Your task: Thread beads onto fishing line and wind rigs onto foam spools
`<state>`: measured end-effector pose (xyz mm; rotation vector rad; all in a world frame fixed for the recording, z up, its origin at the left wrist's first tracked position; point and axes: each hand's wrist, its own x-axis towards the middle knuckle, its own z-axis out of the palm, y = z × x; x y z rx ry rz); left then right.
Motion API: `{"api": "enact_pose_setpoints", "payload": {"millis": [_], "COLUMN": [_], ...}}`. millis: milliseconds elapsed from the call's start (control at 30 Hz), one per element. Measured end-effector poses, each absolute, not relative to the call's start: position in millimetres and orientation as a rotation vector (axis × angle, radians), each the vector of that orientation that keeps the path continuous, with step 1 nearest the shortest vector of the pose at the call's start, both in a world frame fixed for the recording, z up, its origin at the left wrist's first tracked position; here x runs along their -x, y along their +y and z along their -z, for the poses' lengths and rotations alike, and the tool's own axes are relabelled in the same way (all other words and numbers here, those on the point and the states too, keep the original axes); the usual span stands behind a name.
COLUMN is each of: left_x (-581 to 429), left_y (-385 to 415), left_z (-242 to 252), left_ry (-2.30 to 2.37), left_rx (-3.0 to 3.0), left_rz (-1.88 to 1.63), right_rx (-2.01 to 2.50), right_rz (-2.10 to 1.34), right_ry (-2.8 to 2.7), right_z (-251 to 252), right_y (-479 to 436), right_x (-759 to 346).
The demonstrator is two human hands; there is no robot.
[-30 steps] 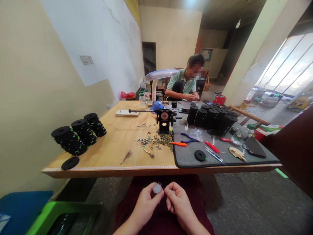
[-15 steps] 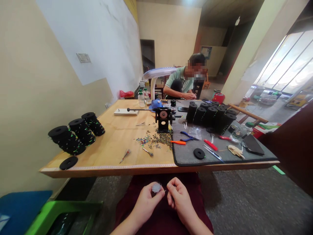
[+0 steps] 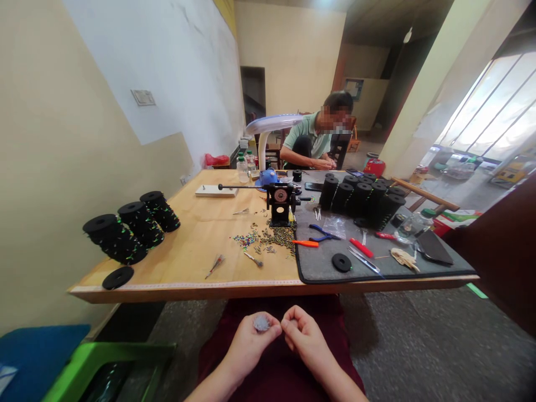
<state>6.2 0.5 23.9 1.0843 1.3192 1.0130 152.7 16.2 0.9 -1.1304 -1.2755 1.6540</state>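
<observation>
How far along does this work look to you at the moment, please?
Seemingly done: three wound spools lie left on the table. In hand: the left hand pinches a grey fuzzy tuft, the right hand pinched beside it. Left: loose beads scattered, black spools standing on the mat.

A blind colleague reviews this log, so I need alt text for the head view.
The left hand pinches a small grey tuft over a red lap, the curled right hand close beside it. A wooden table ahead carries black spools, pliers and scattered beads; another person sits at its far end.
</observation>
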Motion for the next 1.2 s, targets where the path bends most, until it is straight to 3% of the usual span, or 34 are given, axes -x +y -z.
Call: {"api": "enact_pose_setpoints", "payload": {"millis": [233, 467, 733, 1033, 1200], "left_x": [4.6, 5.5, 10.6, 4.5, -0.3], "left_y": [1.8, -5.2, -0.5, 3.8, 8.5], "left_z": [-27.7, -38.0, -61.6, -83.3, -84.3], "left_ry": [1.310, 1.053, 0.870, 0.867, 1.065], "left_rx": [-1.184, -0.733, -0.584, -0.632, -0.917], "left_rz": [-0.943, -0.788, -0.841, -0.878, -0.916], "right_rx": [1.179, 1.046, 0.939, 0.925, 0.784], "right_rz": [-1.654, -1.408, -1.247, -1.331, -1.694], "right_ry": [-1.532, -1.723, -1.795, -1.657, -1.455], "right_z": [-8.9, -24.6, -7.0, 11.3, -6.8], "right_y": [14.6, 13.3, 22.1, 25.2, 18.2], "right_x": [-159.8, -169.7, -185.3, -192.8, -182.5]}}
